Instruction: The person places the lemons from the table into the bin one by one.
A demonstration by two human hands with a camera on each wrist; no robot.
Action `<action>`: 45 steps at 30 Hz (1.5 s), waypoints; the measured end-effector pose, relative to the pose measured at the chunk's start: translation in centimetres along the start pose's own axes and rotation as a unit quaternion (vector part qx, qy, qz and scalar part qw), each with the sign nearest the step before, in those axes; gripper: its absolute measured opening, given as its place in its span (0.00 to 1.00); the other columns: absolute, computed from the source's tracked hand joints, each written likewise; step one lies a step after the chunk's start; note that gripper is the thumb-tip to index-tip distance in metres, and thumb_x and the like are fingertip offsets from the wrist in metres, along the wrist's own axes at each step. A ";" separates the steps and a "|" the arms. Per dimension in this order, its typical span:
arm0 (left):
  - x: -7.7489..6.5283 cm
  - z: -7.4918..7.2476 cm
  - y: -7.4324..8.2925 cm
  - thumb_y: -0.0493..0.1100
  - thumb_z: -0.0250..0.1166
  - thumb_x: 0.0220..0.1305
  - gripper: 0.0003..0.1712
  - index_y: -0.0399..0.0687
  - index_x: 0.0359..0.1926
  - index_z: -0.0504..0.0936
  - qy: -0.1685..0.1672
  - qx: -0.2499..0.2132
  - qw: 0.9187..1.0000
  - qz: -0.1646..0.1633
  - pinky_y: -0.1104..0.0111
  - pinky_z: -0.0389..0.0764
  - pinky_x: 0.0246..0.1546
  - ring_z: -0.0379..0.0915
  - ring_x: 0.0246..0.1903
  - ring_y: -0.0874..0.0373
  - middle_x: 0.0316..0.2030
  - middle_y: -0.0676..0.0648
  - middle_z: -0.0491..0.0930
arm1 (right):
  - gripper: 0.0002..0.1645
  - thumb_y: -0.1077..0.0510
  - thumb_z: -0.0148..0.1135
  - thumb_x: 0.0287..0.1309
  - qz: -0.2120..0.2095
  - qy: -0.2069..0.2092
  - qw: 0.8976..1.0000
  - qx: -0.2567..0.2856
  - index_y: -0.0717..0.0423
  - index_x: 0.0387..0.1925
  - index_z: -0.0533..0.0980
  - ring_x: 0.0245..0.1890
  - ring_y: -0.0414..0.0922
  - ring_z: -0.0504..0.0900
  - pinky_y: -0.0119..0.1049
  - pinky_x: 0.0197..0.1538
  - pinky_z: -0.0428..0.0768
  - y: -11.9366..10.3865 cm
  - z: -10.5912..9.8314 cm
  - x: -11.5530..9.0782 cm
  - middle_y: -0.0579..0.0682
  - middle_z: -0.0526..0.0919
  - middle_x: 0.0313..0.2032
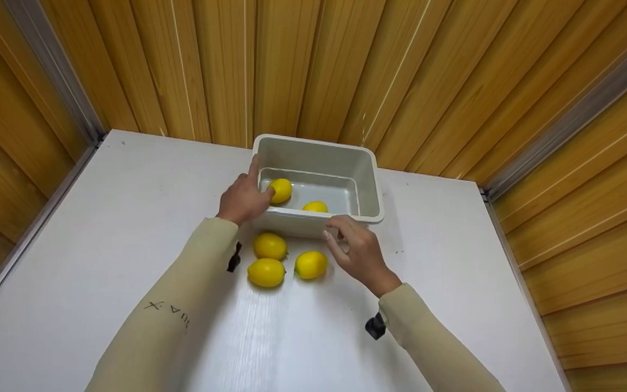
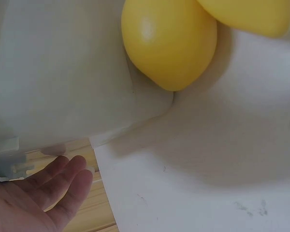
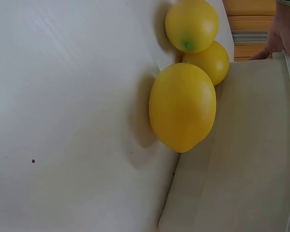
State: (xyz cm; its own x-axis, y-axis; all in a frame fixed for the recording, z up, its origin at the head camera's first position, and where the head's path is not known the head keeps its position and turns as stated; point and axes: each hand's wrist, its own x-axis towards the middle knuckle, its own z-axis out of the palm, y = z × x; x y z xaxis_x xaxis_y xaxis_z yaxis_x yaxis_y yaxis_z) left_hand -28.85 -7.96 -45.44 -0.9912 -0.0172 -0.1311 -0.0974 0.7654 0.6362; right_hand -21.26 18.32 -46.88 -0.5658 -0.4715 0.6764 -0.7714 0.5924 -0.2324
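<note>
A light grey plastic bin [image 1: 320, 227] stands near the back of the white table. My left hand [image 1: 244, 198] holds its left front corner, thumb inside the rim and fingers along the outside. Inside, one lemon [image 1: 281, 190] lies close by that thumb; another lemon [image 1: 315, 207] is partly hidden behind the front wall. Three lemons rest on the table before the bin: a rear-left lemon [image 1: 270, 246], a front-left lemon [image 1: 266, 272] and a right lemon [image 1: 311, 264]. My right hand [image 1: 358, 247] is beside the front rim, fingers loosely bent, thumb apart, holding nothing.
Wood-look panels [image 1: 302, 65] rise behind the table [image 1: 433, 245] and along both sides, with metal posts [image 1: 542, 122] at the corners. Small black wrist cameras [image 1: 375, 326] hang beneath the sleeves.
</note>
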 end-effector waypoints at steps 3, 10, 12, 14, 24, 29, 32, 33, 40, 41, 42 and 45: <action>0.0 0.0 0.0 0.59 0.54 0.64 0.50 0.65 0.77 0.31 -0.001 0.001 1.000 0.002 0.48 0.68 0.65 0.70 0.55 0.44 0.63 0.37 0.67 | 0.08 0.57 0.61 0.61 -0.006 -0.004 1.000 0.010 0.56 0.41 0.78 0.26 0.39 0.74 0.27 0.31 0.76 -0.1 0.1 -0.2 0.45 0.81 0.34; 0.0 0.0 0.1 0.59 0.55 0.63 0.51 0.65 0.77 0.32 -0.004 -0.002 1.000 0.002 0.47 0.66 0.66 0.69 0.57 0.43 0.64 0.37 0.66 | 0.07 0.57 0.61 0.61 -0.012 -0.020 1.000 0.016 0.54 0.40 0.77 0.25 0.38 0.73 0.24 0.29 0.73 -0.1 0.5 -0.8 0.44 0.80 0.32; 0.0 0.0 0.1 0.60 0.55 0.63 0.51 0.66 0.77 0.32 -0.005 -0.004 1.000 -0.001 0.47 0.65 0.67 0.69 0.58 0.43 0.65 0.38 0.65 | 0.07 0.57 0.61 0.61 -0.011 -0.028 0.999 0.019 0.54 0.39 0.77 0.25 0.37 0.73 0.23 0.29 0.72 -0.1 0.7 -1.0 0.44 0.79 0.31; 0.0 0.0 0.0 0.60 0.54 0.63 0.51 0.66 0.76 0.31 -0.006 -0.006 1.000 -0.002 0.47 0.64 0.67 0.68 0.58 0.43 0.65 0.38 0.65 | 0.07 0.57 0.62 0.61 -0.010 -0.036 0.999 0.023 0.54 0.39 0.77 0.25 0.36 0.72 0.23 0.29 0.71 -0.1 0.8 -1.2 0.43 0.79 0.31; 0.1 0.1 0.0 0.60 0.55 0.63 0.51 0.68 0.76 0.31 -0.009 -0.014 1.000 -0.008 0.46 0.64 0.67 0.68 0.59 0.44 0.65 0.39 0.64 | 0.12 0.50 0.61 0.63 0.029 -0.109 0.993 0.034 0.52 0.43 0.78 0.24 0.34 0.71 0.22 0.27 0.71 -0.3 1.4 -2.0 0.45 0.83 0.37; 0.1 0.1 -0.1 0.59 0.55 0.64 0.51 0.69 0.76 0.31 -0.008 -0.016 1.000 -0.007 0.47 0.64 0.67 0.68 0.58 0.44 0.65 0.39 0.64 | 0.17 0.45 0.59 0.64 0.049 -0.161 0.985 0.045 0.51 0.47 0.77 0.25 0.42 0.75 0.24 0.28 0.72 -0.5 1.6 -2.2 0.48 0.83 0.41; 0.0 0.0 0.0 0.59 0.55 0.64 0.51 0.69 0.76 0.31 -0.005 -0.016 1.000 -0.005 0.47 0.64 0.67 0.68 0.58 0.44 0.65 0.39 0.65 | 0.20 0.43 0.59 0.63 0.062 -0.178 0.981 0.048 0.50 0.48 0.77 0.25 0.42 0.76 0.25 0.28 0.72 -0.5 1.7 -2.4 0.48 0.83 0.42; 0.0 0.0 0.0 0.59 0.55 0.64 0.51 0.68 0.76 0.31 -0.004 -0.012 1.000 -0.001 0.47 0.65 0.66 0.69 0.57 0.44 0.64 0.38 0.65 | 0.20 0.42 0.58 0.63 0.064 -0.182 0.980 0.046 0.50 0.48 0.77 0.24 0.42 0.76 0.25 0.28 0.73 -0.5 1.8 -2.5 0.47 0.83 0.43; -0.1 0.0 0.0 0.58 0.53 0.64 0.50 0.62 0.77 0.33 0.009 0.009 1.000 0.016 0.49 0.71 0.62 0.72 0.51 0.44 0.59 0.36 0.69 | 0.24 0.39 0.60 0.61 0.075 -0.218 0.973 0.023 0.49 0.50 0.77 0.26 0.43 0.78 0.25 0.30 0.73 -0.5 2.1 -2.7 0.43 0.82 0.46; -0.1 0.0 0.0 0.59 0.53 0.64 0.50 0.61 0.77 0.33 0.008 0.008 1.000 0.015 0.48 0.70 0.62 0.71 0.52 0.44 0.59 0.36 0.69 | 0.25 0.39 0.60 0.60 0.077 -0.225 0.971 0.022 0.50 0.51 0.77 0.26 0.44 0.79 0.25 0.30 0.74 -0.5 2.1 -2.7 0.44 0.82 0.47; -0.1 0.0 0.0 0.59 0.53 0.64 0.50 0.62 0.77 0.33 0.007 0.007 1.000 0.013 0.48 0.70 0.63 0.71 0.53 0.44 0.60 0.36 0.69 | 0.26 0.38 0.60 0.60 0.080 -0.232 0.969 0.019 0.50 0.51 0.77 0.26 0.44 0.79 0.26 0.31 0.74 -0.5 2.1 -2.7 0.44 0.82 0.47; -0.1 0.0 0.1 0.59 0.54 0.64 0.51 0.63 0.77 0.32 0.002 0.003 1.000 0.007 0.48 0.68 0.65 0.70 0.55 0.44 0.62 0.37 0.67 | 0.28 0.37 0.62 0.58 0.094 -0.256 0.962 0.013 0.49 0.53 0.76 0.30 0.43 0.78 0.29 0.35 0.76 -0.5 2.2 -2.8 0.44 0.81 0.48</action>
State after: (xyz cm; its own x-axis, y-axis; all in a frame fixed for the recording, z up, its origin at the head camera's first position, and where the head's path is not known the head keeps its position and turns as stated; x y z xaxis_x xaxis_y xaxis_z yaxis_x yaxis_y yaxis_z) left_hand -28.78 -7.92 -45.39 -0.9929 -0.0091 -0.1183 -0.0825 0.7695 0.6334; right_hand -19.97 17.95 -50.15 -0.7604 -0.6211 0.1898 -0.6445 0.6856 -0.3384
